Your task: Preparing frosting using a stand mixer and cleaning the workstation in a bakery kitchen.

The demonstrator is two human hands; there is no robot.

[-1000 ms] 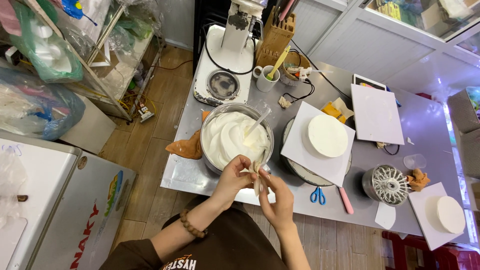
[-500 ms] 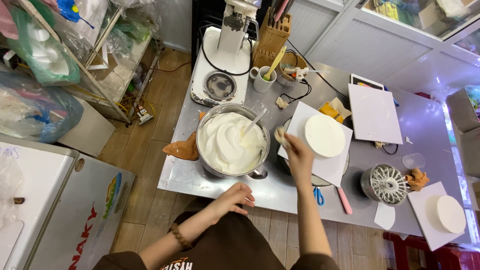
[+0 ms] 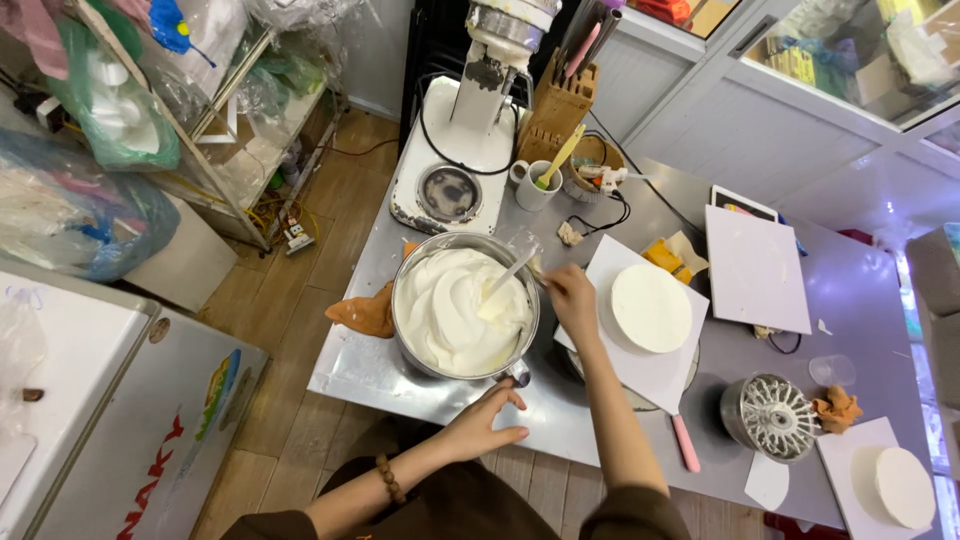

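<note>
A large steel bowl [image 3: 410,265] full of white whipped cream [image 3: 455,310] stands on the metal table. My right hand [image 3: 570,295] grips the handle of a spatula [image 3: 505,280] whose blade is sunk in the cream at the bowl's right side. My left hand [image 3: 485,420] rests with spread fingers on the table just in front of the bowl, close to its rim. A round white cake layer [image 3: 650,307] lies on a white square board [image 3: 640,365] just right of my right hand.
A stand mixer base [image 3: 450,170], knife block [image 3: 560,105] and mug [image 3: 535,185] sit behind the bowl. An orange cloth [image 3: 365,312] lies left of it. A wire whisk attachment [image 3: 770,415], another white board [image 3: 755,265] and a second cake round [image 3: 905,487] lie to the right.
My hands parted from in front of the bowl. The right hand rose to the bowl's right rim and took the spatula handle; the left hand settled near the front edge.
</note>
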